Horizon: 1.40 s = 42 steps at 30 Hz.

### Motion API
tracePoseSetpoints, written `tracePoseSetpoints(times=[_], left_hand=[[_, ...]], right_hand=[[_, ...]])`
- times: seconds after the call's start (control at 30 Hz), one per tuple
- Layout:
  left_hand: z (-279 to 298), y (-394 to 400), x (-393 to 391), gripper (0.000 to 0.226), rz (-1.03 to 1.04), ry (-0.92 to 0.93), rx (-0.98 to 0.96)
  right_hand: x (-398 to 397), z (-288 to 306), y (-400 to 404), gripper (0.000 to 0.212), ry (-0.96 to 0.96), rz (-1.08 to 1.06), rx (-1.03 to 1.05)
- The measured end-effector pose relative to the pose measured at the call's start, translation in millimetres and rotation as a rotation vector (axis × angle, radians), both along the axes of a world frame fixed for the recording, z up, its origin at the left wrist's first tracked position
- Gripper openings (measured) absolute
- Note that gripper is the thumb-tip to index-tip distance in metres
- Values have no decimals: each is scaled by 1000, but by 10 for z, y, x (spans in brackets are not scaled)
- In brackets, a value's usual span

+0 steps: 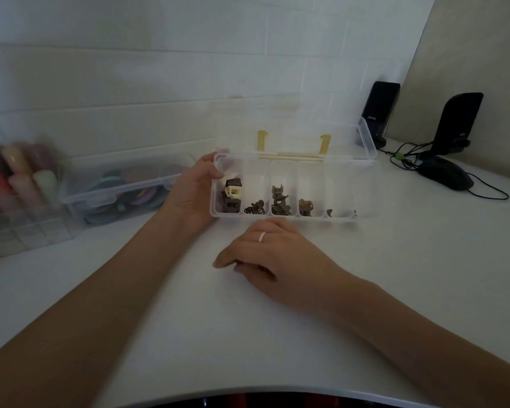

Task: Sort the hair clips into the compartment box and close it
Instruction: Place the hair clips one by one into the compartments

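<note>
A clear compartment box stands on the white table with its lid raised at the back on two yellow hinges. Several of its compartments hold small brown hair clips; the leftmost one has bigger brown clips and a cream one. My left hand grips the box's left end, thumb over the rim. In front of the box, my right hand, wearing a white ring, rests on the table with its fingers curled loosely; nothing shows in it.
To the left stand a closed clear case of coloured items and a clear organiser with pastel rolls behind it. Two black speakers, a black mouse and cables sit at the back right. The wall is close behind the box.
</note>
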<state>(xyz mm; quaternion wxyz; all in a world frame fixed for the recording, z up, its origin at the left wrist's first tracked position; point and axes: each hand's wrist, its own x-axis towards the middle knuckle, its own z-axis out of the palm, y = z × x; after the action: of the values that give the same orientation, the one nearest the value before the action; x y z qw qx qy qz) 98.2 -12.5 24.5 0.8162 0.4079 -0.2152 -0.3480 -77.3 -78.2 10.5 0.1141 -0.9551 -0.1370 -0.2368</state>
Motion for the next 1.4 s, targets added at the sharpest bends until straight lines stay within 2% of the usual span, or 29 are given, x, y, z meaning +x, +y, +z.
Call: tracePoseSetpoints(times=[0.1, 0.3, 0.43, 0.57, 0.7, 0.83, 1.0, 1.13, 1.4], left_hand=[[-3, 9, 25, 33, 0, 17, -2], [-8, 24, 57, 42, 7, 17, -15], [-17, 8, 36, 41, 23, -1, -4], [-25, -9, 7, 41, 4, -3, -9], [-72, -46, -43, 41, -49, -14, -28], [-93, -54, -40, 33, -88, -19, -58], [-83, -30, -28, 29, -60, -19, -42], [-79, -18, 2, 35, -76, 10, -59], [-70, -33, 28, 33, -82, 28, -74]], right_hand=[[-22, 64, -64, 29, -45, -53, 102], [-57, 115, -292, 28, -205, -184, 228], [-51, 109, -292, 31, -215, -160, 291], [22, 137, -213, 24, -247, -205, 429], [146, 166, -178, 30, -437, -284, 225], [431, 282, -186, 15, -440, -321, -11], [664, 240, -187, 15, -468, -528, -275], [624, 160, -167, 27, -439, -534, -288], [570, 160, -234, 20, -363, -508, -264]])
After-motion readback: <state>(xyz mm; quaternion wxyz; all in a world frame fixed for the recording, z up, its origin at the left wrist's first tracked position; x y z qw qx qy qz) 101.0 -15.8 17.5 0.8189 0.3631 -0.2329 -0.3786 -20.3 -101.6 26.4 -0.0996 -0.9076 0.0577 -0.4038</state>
